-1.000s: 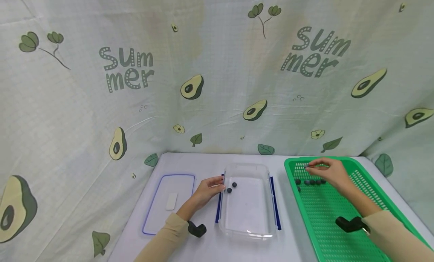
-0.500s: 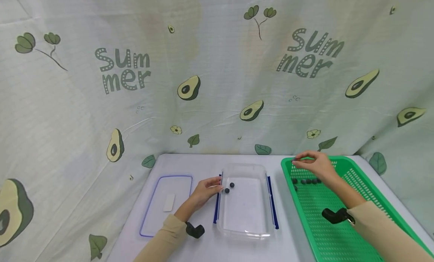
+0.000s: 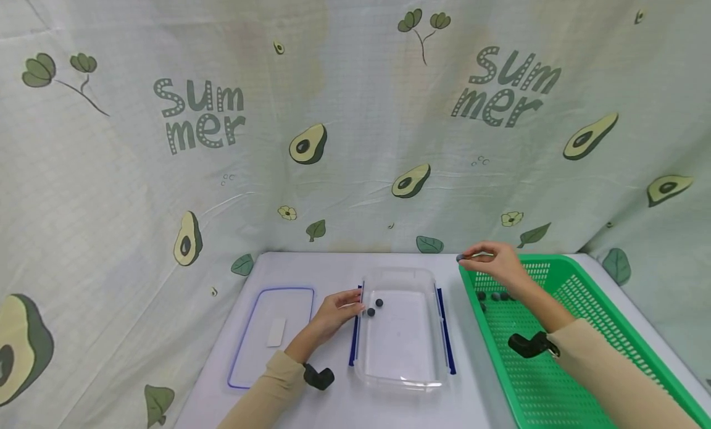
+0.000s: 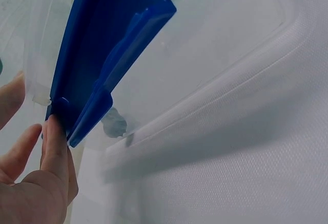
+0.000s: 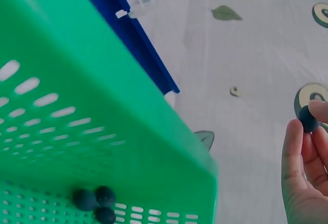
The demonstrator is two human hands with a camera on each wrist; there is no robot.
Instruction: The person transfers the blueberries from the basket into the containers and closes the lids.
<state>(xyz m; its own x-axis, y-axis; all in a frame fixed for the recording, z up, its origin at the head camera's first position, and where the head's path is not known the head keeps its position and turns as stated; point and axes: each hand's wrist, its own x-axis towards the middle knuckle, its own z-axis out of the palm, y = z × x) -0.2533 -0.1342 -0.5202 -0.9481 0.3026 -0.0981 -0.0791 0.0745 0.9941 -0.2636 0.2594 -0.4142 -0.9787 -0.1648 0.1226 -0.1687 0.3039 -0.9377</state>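
Observation:
My right hand [image 3: 496, 263] pinches a dark blueberry [image 5: 308, 119] between thumb and fingertips, above the far left corner of the green basket [image 3: 502, 373]. A clear plastic food container [image 3: 405, 379] with blue side latches stands mid-table, its top uncovered. Two blueberries [image 3: 379, 303] lie inside it near the left wall. My left hand [image 3: 336, 315] holds that left wall by its rim. The left wrist view shows its fingertips against the folded-out blue latch [image 4: 97, 44], with the thumb on the other side. Several more blueberries [image 5: 84, 199] lie at the far end of the basket.
A clear lid [image 3: 261, 361] with a blue-violet edge lies flat left of the container, with a white rectangle [image 3: 276, 333] on it. The white table [image 3: 333, 265] ends at a hanging cloth [image 3: 355, 108] printed with avocados. The basket's raised rim borders the right side.
My right hand has lifted out from inside the basket and moved left past its far left corner, carrying the blueberry. My left hand stays on the container; the head view shifts slightly.

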